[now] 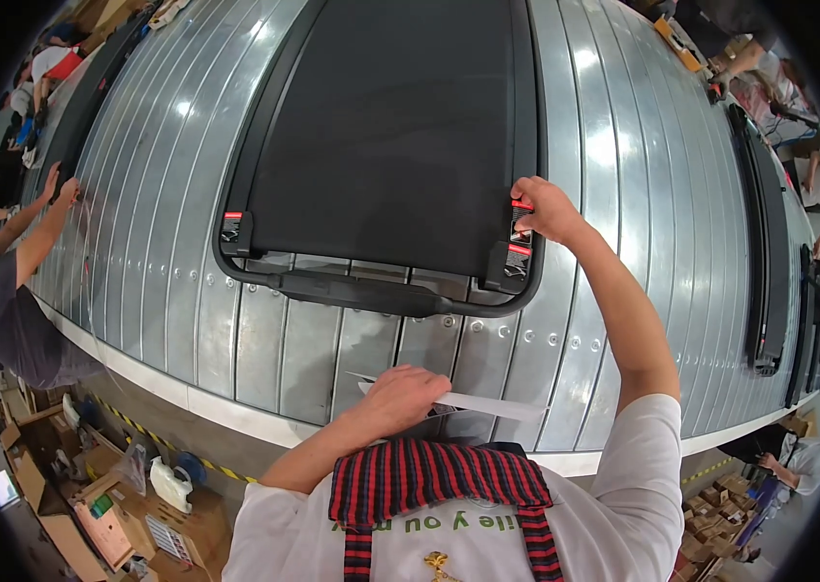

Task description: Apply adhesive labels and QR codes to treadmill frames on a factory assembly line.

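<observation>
A black walking-pad treadmill (385, 126) lies flat on a slatted metal roller table, its curved tubular handle (352, 291) toward me. At its near right corner, my right hand (547, 211) is closed, with fingertips on a red-and-black sticker (520, 215) against the side rail. Just below, a similar red-and-black sticker (517, 260) sits on the right end cap. Another sticker (232, 228) is on the left end cap. My left hand (408, 396) is closed around a white paper strip (492, 405) near the table's front edge; part of the strip is hidden under the fingers.
A co-worker (12, 281) reaches over the table's left end. More long black machines (764, 242) lie at the right, and another (99, 87) at the far left. Open cardboard boxes (51, 485) stand on the floor at the lower left. Several other people work farther off.
</observation>
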Demonstrator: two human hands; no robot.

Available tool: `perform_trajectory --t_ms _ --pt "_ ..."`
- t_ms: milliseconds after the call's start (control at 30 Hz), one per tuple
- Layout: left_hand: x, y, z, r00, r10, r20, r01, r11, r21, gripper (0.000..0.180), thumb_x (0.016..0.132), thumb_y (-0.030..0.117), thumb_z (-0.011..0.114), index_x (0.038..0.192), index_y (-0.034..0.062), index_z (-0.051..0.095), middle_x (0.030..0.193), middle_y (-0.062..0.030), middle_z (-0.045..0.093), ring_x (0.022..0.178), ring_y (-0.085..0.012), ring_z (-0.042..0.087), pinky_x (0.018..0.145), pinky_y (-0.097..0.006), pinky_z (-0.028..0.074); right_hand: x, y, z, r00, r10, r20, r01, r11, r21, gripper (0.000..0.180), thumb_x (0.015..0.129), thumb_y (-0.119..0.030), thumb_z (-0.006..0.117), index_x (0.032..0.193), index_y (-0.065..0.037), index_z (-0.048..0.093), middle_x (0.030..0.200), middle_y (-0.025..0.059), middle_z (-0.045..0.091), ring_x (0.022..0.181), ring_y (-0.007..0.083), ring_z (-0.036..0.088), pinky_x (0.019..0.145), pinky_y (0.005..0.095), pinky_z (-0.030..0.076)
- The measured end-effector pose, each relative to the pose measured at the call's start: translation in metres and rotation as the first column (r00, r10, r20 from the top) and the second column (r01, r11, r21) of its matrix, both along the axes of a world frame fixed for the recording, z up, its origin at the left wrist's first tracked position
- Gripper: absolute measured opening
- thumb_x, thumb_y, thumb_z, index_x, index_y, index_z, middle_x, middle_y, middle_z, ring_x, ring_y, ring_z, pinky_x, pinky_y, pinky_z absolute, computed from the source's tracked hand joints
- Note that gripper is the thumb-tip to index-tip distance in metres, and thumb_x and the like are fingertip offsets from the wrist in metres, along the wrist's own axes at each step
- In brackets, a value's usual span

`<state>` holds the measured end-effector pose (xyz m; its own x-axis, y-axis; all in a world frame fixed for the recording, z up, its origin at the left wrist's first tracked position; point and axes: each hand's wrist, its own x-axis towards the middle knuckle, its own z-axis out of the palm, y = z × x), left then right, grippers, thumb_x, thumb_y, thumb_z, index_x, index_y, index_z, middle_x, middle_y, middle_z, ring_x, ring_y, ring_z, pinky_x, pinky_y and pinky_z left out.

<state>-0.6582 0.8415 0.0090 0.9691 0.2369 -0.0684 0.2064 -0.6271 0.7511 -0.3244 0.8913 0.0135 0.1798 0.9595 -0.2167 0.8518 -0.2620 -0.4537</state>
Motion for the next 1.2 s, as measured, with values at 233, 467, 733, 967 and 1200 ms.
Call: perform_trajectory --t_ms 233,467,733,967,1200 --pt "-0.005 0.006 0.002 0.997 -0.045 -0.062 0.046 0.999 0.008 0.012 0.071 0.005 0.050 0.082 0.0085 0.052 0.075 -0.0076 0.058 0.077 -0.0260 0.056 0.071 -0.037 0.043 0.000 -0.012 -0.004 0.993 -0.090 -0.076 0.095 0.994 0.055 0.040 0.059 0.000 0.070 0.093 -0.004 0.051 0.090 0.0099 0.050 0.087 0.0278 0.051 0.074 0.0349 0.044" --pt "-0.013 0.009 0.005 0.998 -0.045 -0.046 0.046 0.999 0.009 0.009 0.071 0.005 0.049 0.080 0.0069 0.050 0.074 -0.0085 0.057 0.077 -0.0265 0.056 0.071 -0.037 0.043 -0.012 -0.015 -0.003 0.992 -0.126 0.031 0.121 0.984 0.132 0.038 0.059 0.000 0.069 0.093 -0.004 0.051 0.091 0.0107 0.050 0.089 0.0295 0.051 0.076 0.0357 0.043" --pt "-0.023 0.013 0.005 0.999 -0.033 -0.018 0.033 0.999 -0.006 0.006 0.070 0.004 0.047 0.077 0.0055 0.046 0.072 -0.0092 0.057 0.076 -0.0270 0.056 0.070 -0.038 0.043 -0.007 -0.010 -0.008 0.986 -0.168 -0.012 0.168 0.982 0.082 0.039 0.057 0.000 0.070 0.091 -0.003 0.051 0.090 0.0114 0.053 0.083 0.0300 0.053 0.074 0.0352 0.044" --pt "-0.026 0.015 0.005 0.997 -0.067 -0.039 0.067 0.998 0.002 0.004 0.073 0.006 0.046 0.077 0.0054 0.046 0.071 -0.0097 0.056 0.074 -0.0279 0.056 0.069 -0.038 0.043 -0.011 -0.013 -0.014 0.950 -0.222 -0.221 0.233 0.972 0.022 0.040 0.058 -0.001 0.073 0.092 -0.003 0.051 0.089 0.0105 0.052 0.079 0.0270 0.054 0.072 0.0332 0.045" --pt "-0.033 0.017 0.000 0.999 -0.050 -0.009 0.050 0.999 0.001 0.004 0.073 0.006 0.046 0.076 0.0054 0.046 0.071 -0.0107 0.056 0.074 -0.0288 0.056 0.069 -0.039 0.042 -0.024 -0.027 -0.017 0.940 -0.339 -0.040 0.337 0.906 0.257 0.045 0.059 -0.007 0.074 0.097 -0.001 0.052 0.093 0.0129 0.053 0.083 0.0283 0.054 0.073 0.0351 0.045"
